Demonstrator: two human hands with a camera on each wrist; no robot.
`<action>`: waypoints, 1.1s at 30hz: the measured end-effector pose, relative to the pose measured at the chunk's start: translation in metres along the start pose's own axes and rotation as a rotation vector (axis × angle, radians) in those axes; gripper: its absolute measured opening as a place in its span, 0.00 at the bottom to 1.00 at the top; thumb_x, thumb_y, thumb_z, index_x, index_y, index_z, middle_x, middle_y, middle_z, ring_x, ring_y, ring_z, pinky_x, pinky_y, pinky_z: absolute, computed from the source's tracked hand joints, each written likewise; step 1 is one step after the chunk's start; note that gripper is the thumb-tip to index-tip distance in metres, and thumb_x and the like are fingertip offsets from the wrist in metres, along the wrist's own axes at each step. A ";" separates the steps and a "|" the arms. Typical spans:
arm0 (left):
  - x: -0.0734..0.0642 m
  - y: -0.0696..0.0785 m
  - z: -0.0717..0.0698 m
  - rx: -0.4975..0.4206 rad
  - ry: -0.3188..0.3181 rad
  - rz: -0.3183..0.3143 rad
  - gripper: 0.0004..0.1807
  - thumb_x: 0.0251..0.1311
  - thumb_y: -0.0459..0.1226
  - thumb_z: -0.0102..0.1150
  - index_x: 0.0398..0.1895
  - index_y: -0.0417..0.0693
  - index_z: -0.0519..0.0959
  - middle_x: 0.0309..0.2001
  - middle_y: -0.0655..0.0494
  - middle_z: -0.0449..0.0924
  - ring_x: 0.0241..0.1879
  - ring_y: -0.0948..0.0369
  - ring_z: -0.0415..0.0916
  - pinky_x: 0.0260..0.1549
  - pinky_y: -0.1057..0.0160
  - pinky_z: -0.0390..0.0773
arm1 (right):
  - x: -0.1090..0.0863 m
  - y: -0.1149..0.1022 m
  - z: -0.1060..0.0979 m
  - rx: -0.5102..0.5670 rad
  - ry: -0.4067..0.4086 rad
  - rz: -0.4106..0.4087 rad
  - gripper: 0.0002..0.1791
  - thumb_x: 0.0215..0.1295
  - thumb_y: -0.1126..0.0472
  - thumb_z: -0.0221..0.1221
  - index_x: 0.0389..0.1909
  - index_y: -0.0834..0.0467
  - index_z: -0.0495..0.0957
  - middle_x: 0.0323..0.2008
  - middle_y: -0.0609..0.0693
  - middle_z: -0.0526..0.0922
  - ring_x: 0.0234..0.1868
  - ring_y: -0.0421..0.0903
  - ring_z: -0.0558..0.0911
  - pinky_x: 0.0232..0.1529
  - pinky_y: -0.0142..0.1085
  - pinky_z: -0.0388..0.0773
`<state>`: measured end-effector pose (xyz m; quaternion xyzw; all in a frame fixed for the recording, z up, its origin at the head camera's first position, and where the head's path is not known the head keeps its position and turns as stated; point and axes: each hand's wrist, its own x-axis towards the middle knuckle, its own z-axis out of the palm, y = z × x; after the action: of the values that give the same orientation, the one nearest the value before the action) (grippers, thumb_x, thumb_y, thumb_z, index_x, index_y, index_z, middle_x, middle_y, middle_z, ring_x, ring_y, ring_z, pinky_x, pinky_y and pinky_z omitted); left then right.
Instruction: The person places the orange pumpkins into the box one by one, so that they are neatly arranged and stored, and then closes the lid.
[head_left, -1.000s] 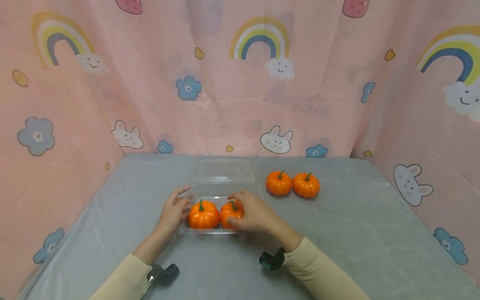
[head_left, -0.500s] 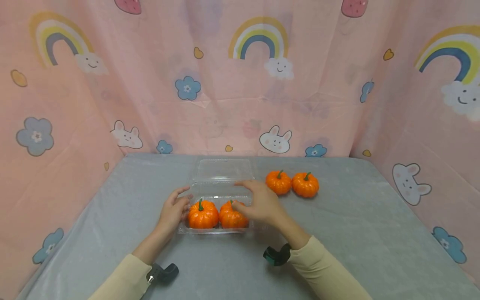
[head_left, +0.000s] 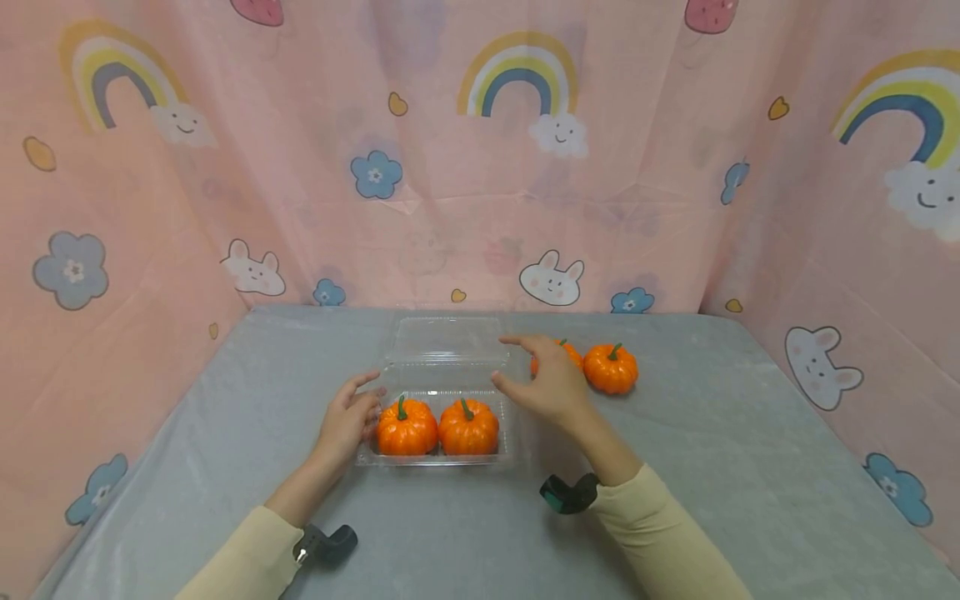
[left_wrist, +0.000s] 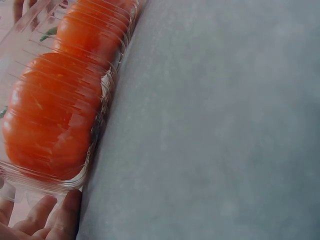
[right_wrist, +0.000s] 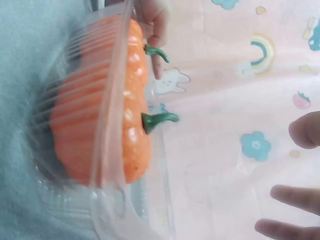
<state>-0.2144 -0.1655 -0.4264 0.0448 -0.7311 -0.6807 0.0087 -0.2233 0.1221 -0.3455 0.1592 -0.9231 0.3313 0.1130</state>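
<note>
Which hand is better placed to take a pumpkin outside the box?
Probably the right hand: it holds nothing and is near both outside pumpkins; the left hand is at the box.

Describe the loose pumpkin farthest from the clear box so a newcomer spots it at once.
On the grey table, find the open clear box holding two orange pumpkins. Farther back, outside it to the right, sits the rightmost pumpkin. Its neighbour is partly hidden behind the right hand; this one shows whole in the head view.

On the grey worktop point(head_left: 750, 467) we see an open, clear box point(head_left: 442, 462) and, farther right, two pumpkins point(head_left: 611, 371)
</note>
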 end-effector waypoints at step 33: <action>0.001 0.001 0.000 0.001 0.000 -0.052 0.26 0.66 0.32 0.43 0.68 0.48 0.64 0.63 0.37 0.70 0.23 0.68 0.63 0.20 0.74 0.66 | 0.004 0.078 -0.060 -0.002 0.264 0.215 0.31 0.60 0.47 0.61 0.63 0.55 0.71 0.65 0.62 0.69 0.59 0.64 0.70 0.56 0.61 0.69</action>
<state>-0.2152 -0.1655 -0.4259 0.0640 -0.7300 -0.6804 -0.0091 -0.2496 0.2173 -0.3435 0.0145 -0.9122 0.3587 0.1975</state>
